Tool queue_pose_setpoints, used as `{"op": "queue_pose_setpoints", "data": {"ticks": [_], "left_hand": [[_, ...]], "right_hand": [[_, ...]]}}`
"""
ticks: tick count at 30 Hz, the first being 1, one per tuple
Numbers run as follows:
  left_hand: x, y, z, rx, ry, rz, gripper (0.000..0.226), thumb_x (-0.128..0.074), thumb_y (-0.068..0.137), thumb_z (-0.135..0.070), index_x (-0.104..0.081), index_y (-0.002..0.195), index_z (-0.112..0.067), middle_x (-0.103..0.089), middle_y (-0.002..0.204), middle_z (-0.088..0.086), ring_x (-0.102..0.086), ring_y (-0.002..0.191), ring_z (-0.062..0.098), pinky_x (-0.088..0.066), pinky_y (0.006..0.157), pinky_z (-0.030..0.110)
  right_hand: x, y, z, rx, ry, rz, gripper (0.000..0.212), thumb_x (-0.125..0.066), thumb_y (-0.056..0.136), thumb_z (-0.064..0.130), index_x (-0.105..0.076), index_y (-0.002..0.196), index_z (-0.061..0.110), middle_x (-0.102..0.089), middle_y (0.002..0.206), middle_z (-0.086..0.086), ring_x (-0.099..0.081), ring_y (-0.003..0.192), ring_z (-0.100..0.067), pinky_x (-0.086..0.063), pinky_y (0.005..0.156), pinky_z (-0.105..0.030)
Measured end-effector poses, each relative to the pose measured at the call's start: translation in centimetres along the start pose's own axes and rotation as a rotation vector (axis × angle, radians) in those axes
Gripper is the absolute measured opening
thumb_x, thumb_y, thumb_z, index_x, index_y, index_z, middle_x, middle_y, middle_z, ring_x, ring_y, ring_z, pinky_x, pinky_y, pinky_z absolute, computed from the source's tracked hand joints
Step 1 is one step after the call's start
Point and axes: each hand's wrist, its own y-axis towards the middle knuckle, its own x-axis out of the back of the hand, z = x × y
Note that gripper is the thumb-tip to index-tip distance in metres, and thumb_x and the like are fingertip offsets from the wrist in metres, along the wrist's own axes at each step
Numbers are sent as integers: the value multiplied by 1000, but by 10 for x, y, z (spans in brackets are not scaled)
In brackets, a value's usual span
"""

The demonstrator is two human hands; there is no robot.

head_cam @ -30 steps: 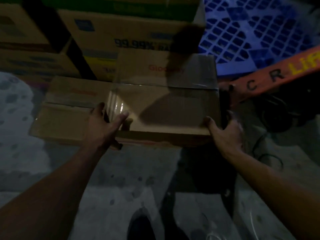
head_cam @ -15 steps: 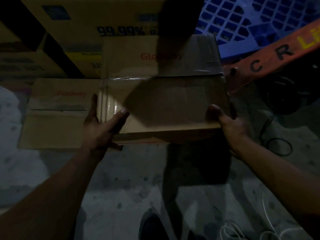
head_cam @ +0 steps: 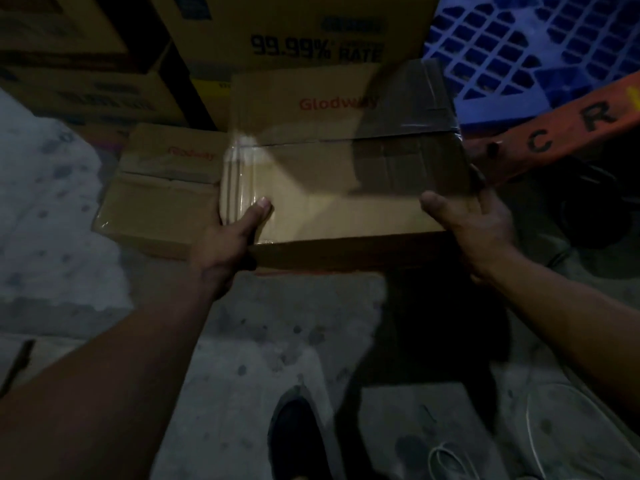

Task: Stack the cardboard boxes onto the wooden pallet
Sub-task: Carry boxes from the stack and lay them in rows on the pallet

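Held box: taped "Glodway" cardboard box point(head_cam: 329, 168), carried between both hands over the concrete floor point(head_cam: 52, 220), in front of stacked cartons point(head_cam: 294, 36).
Left hand point(head_cam: 225, 244): grips the near left corner, thumb on top.
Right hand point(head_cam: 474, 230): grips the near right corner.
Neighbour: second Glodway box point(head_cam: 159, 202), just left, on the floor.
Right rear: blue plastic pallet point(head_cam: 519, 46); orange lettered bar point(head_cam: 554, 133).

The space is dimly lit, with brighter patches thrown across a mottled grey concrete floor point(head_cam: 277, 323). A blue plastic grid pallet point(head_cam: 519, 46) is seen at upper right, with an orange bar point(head_cam: 571, 133) lettered "C R" below it. White cord point(head_cam: 450, 459) is coiled on the floor.
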Motion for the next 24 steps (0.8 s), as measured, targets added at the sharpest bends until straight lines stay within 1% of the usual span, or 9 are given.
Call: {"op": "queue_pose_setpoints", "data": {"ticks": [2,4,8,11,14,16,19,21,24], "left_hand": [[12,-17,3,-27,-22,-48,43,-82,74,-51,-61,111,-46,-71,109,-8,-69,96,22,-55,57,43],[33,-35,2,-81,-75,-109,34,-81,80,-41,-65,110,-39,-74,101,-8,-71,88,16,-54,55,36],[102,-74,-3,-153,-163,-292,56,-81,80,-39,-61,130,-25,-74,109,-1,-73,91,18,-57,61,30],[137,-100,2,-148,-208,-384,63,-81,81,-35,-55,137,-28,-73,114,-1,-73,96,16,-61,74,40],[196,-132,17,-148,-218,-522,65,-83,76,-43,-57,135,-31,-73,114,-3,-72,99,19,-58,84,58],[239,-156,32,-153,-230,-604,56,-82,79,-40,-60,130,-31,-73,113,-3,-72,100,19,-58,86,57],[293,-189,58,-91,-253,-710,56,-81,76,-48,-57,126,-49,-67,120,-8,-67,107,21,-57,91,54],[329,-211,77,-49,-272,-777,69,-80,75,-53,-50,136,-46,-62,128,-6,-63,111,22,-56,93,53],[377,-237,102,1,-293,-874,82,-78,75,-56,-44,146,-35,-61,127,-5,-62,110,20,-56,92,53]], "right_hand": [[-4,-9,8,6,-39,50,80,-82,77,33,-43,146,37,-54,115,15,-57,101,-10,-55,90,-40],[-20,-22,22,21,-62,119,72,-79,81,32,-45,144,39,-53,113,15,-57,105,-13,-54,94,-45],[-85,-64,59,163,-113,257,54,-73,87,29,-50,135,38,-53,112,14,-56,110,-15,-52,90,-36],[-119,-86,71,208,-150,317,60,-71,90,25,-43,142,37,-43,99,20,-50,88,-5,-46,74,-22],[-174,-116,69,229,-171,506,54,-74,87,28,-46,128,50,-49,97,24,-53,86,-2,-55,82,-35],[-218,-141,65,245,-171,606,48,-76,85,29,-50,118,52,-57,98,23,-58,89,-2,-55,92,-43],[-279,-176,50,302,-210,745,37,-78,85,31,-63,112,51,-71,107,11,-69,100,-15,-56,95,-47],[-320,-201,37,345,-257,802,39,-78,85,31,-65,119,41,-73,109,7,-70,103,-19,-58,91,-41],[-377,-237,22,355,-276,880,44,-79,83,27,-65,124,36,-74,110,7,-71,91,-3,-61,79,-29]]}}
